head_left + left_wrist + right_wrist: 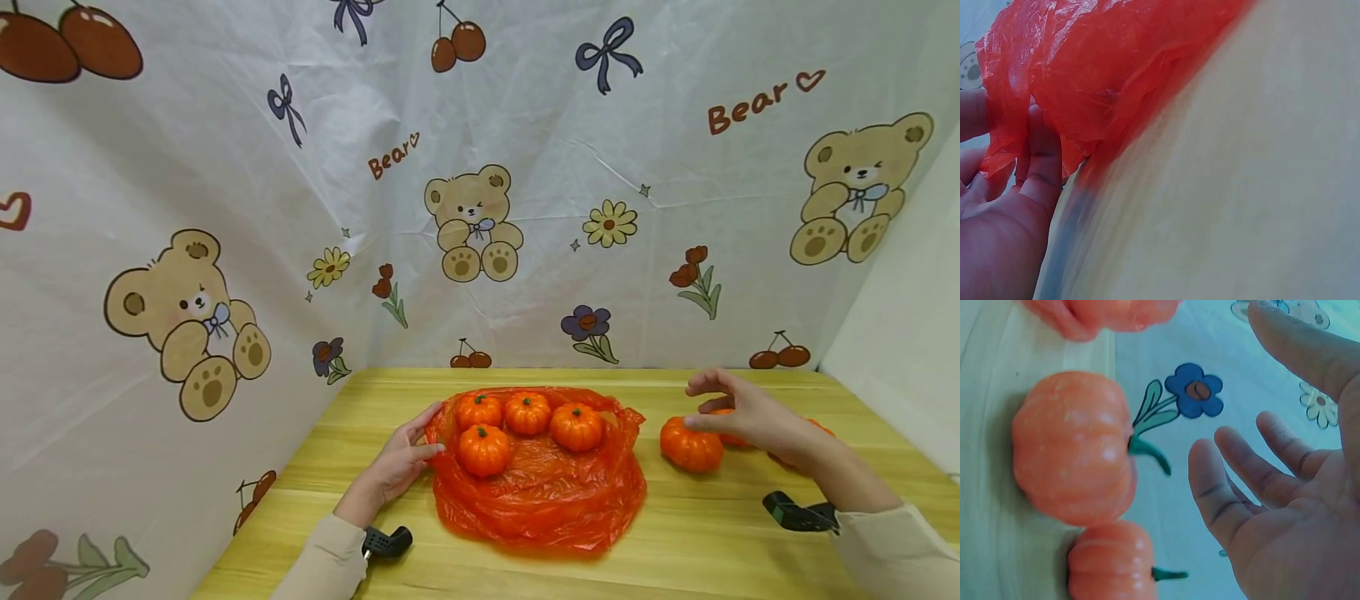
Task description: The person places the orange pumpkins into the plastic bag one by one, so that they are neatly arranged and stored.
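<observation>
Four toy pumpkins (pixel 527 413) sat on my orange plastic bag (pixel 540 492) mid-counter (pixel 705 542); my left hand (pixel 397 467) pinched its rim, while my right hand (pixel 750 417) hovered spread, empty, above another pumpkin (pixel 688 447).

Light wooden table (pixel 697 550), planked, grain running left–right. At centre an orange plastic bag (pixel 540 492) lies spread flat on it, four small pumpkins (pixel 483 450) resting on the film. Right of the bag, loose pumpkins (pixel 690 447) sit directly on the wood, close together, partly hidden behind a hand.
</observation>
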Demonstrator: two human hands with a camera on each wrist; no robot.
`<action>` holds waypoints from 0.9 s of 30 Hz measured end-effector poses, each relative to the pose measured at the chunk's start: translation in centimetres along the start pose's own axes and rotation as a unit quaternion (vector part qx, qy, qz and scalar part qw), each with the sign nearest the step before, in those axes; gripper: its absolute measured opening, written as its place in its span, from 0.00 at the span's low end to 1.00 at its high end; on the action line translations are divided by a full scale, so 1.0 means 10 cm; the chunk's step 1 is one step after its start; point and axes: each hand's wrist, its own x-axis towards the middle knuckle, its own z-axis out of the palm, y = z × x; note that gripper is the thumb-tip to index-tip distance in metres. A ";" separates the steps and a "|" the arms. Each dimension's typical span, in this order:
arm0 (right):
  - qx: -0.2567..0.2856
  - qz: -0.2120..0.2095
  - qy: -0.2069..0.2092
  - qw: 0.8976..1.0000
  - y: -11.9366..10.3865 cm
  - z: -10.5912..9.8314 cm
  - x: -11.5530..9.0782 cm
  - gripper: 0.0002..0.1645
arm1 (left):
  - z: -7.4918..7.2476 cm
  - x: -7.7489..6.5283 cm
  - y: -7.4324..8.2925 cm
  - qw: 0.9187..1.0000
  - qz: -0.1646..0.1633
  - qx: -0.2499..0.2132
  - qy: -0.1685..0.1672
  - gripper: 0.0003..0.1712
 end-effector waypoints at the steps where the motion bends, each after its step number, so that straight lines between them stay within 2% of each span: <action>1: 0.001 0.000 0.003 1.000 0.03 -0.01 0.00 0.38 | 0.00 0.00 0.00 1.000 0.000 0.000 0.000 0.51; 7: 0.010 -0.004 0.014 1.000 0.21 -0.01 -0.01 0.41 | 0.00 0.00 -0.01 1.000 -0.002 0.000 0.006 0.50; 16: -0.015 0.006 0.021 1.000 0.46 0.06 -0.03 0.44 | -0.01 0.01 -0.01 1.000 -0.001 0.001 0.005 0.50; 27: -0.067 0.009 0.027 0.997 0.49 0.22 -0.02 0.46 | 0.00 0.00 0.00 1.000 -0.002 0.001 0.005 0.50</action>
